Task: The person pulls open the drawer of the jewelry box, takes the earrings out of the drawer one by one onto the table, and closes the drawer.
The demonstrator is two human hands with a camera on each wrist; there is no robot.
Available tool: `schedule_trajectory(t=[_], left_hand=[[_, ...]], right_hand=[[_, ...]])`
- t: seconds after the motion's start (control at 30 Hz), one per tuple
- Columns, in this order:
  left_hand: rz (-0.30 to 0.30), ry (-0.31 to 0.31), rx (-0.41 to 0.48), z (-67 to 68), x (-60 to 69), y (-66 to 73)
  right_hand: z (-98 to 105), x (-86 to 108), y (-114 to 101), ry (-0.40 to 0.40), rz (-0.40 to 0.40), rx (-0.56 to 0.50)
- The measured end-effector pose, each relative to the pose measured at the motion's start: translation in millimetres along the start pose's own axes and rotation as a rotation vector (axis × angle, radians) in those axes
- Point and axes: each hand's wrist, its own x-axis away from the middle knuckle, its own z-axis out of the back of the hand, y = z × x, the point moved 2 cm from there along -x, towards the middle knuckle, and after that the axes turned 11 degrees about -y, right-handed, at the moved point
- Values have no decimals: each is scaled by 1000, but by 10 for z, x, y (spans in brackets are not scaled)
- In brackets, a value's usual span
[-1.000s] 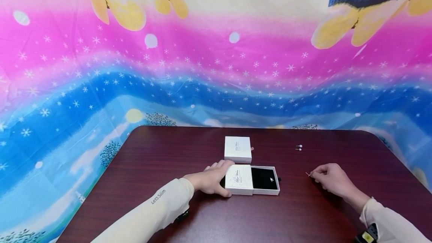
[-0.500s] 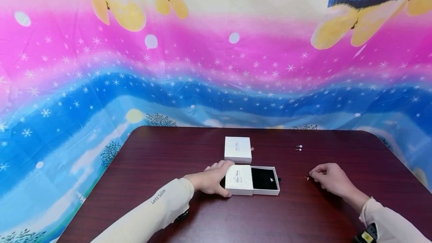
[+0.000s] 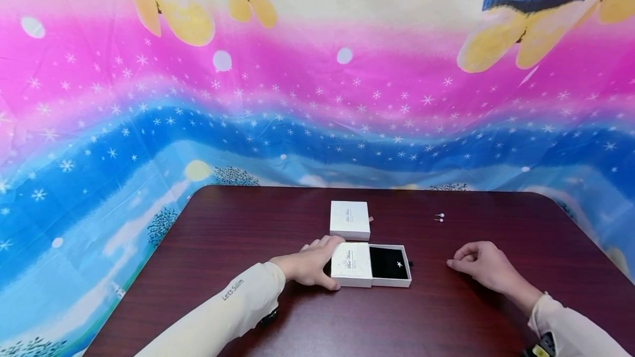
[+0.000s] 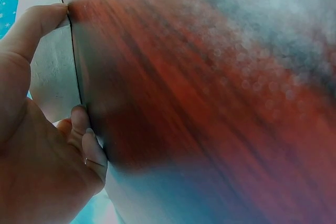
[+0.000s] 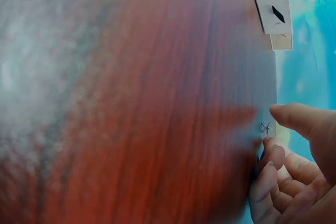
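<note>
My left hand [image 3: 310,262] grips the left end of a white jewelry box [image 3: 351,264], with the thumb on its near side. The box's drawer [image 3: 408,266] is pulled out to the right and shows a black pad [image 3: 387,262]. A silver star-shaped earring [image 3: 399,264] sits on that pad. To the right of the box, my right hand [image 3: 488,266] is just above the table, thumb and fingers bent toward each other. The right wrist view shows a second star earring [image 5: 266,128] at its fingertips; in the head view that earring is hidden.
Behind the held box stands another white box [image 3: 349,219], closed, with a small ribbon tab. Two pearl earrings [image 3: 441,217] lie farther back on the dark red wooden table [image 3: 278,208]. A colourful printed cloth [image 3: 317,109] hangs behind the table.
The star earring in my right fingertips turned downward, then went out of sight in the head view as the fingers shifted slightly left. The left hand and the box have stayed still.
</note>
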Motion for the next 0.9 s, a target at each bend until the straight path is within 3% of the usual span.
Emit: schedule_trajectory(t=[0.9], left_hand=[[6,-1,3,13,10,13]], right_hand=[[15,8,41,-17,9,-86]])
